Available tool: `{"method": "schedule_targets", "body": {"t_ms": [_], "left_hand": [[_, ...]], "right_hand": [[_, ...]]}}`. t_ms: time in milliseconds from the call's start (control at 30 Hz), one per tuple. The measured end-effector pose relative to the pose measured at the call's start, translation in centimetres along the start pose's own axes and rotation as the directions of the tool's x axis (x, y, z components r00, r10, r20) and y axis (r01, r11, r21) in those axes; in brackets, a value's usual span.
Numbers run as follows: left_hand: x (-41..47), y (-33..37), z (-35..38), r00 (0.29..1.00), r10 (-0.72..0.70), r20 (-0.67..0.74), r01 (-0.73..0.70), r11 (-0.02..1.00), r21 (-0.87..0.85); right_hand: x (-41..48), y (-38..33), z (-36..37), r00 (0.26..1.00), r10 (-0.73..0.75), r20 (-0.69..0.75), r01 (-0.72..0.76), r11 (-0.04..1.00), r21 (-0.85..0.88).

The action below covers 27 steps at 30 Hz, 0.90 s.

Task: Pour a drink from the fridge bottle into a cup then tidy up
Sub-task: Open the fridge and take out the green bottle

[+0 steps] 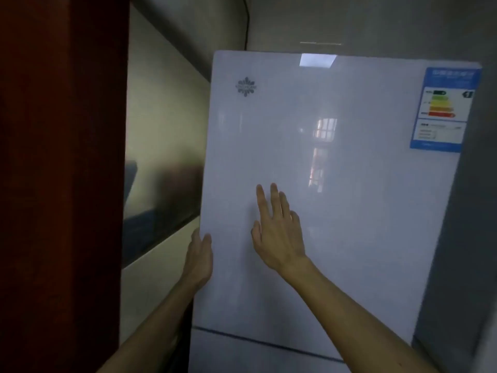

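Observation:
A white glossy fridge door point(349, 197) fills the middle and right of the head view. It carries a snowflake logo at its upper left and a blue energy label point(446, 109) at its upper right. My right hand point(277, 227) lies flat on the door's front with straight, spread fingers. At the door's left edge is my left hand point(199, 259), with its fingers reaching round behind the edge where they are hidden. No bottle or cup is in view.
A dark red panel point(59, 184) stands close on the left. Between it and the fridge runs a pale wall point(161, 146) with a dark band. A seam point(269, 343) low on the fridge separates the upper door from a lower one.

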<state>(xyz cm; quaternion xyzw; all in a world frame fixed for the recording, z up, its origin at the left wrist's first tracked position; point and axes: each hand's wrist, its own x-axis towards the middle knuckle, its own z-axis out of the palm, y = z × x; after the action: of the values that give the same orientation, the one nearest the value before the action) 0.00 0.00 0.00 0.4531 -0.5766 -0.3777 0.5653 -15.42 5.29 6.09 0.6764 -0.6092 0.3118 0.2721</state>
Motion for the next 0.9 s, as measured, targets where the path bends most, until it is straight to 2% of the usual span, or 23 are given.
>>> {"method": "schedule_targets", "body": {"t_ms": [133,233,400,533,600,733,900], "left_hand": [[2.1,-0.8,0.3,0.990,-0.061,-0.130,0.062,0.998,0.006],[3.3,-1.0,0.5,0.985,-0.124,-0.119,0.122,0.992,-0.021],[4.8,-1.5,1.0,0.984,-0.170,-0.059,0.156,0.971,-0.183],[5.5,-2.3,1.4,0.968,-0.245,-0.059,0.221,0.938,-0.266],[5.8,-2.6,1.4,0.970,-0.238,-0.060,0.217,0.946,-0.242],[6.0,-2.9,1.5,0.985,-0.161,-0.060,0.158,0.986,-0.057],[5.9,-3.2,1.3,0.990,-0.130,-0.064,0.127,0.991,-0.047]], "right_hand": [[2.0,0.2,1.7,0.997,-0.026,-0.078,0.028,0.999,0.022],[3.5,-0.2,2.7,0.992,-0.046,-0.115,0.048,0.999,0.014],[6.5,-1.5,4.5,0.984,-0.091,-0.153,0.092,0.996,-0.003],[8.9,-3.4,6.3,0.984,-0.068,-0.166,0.052,0.994,-0.100],[9.6,-4.3,7.4,0.987,-0.041,-0.157,0.018,0.989,-0.145],[10.3,-4.6,9.0,0.982,-0.009,-0.188,-0.030,0.979,-0.202],[10.6,-4.4,9.7,0.976,-0.010,-0.216,-0.042,0.971,-0.236]]}}
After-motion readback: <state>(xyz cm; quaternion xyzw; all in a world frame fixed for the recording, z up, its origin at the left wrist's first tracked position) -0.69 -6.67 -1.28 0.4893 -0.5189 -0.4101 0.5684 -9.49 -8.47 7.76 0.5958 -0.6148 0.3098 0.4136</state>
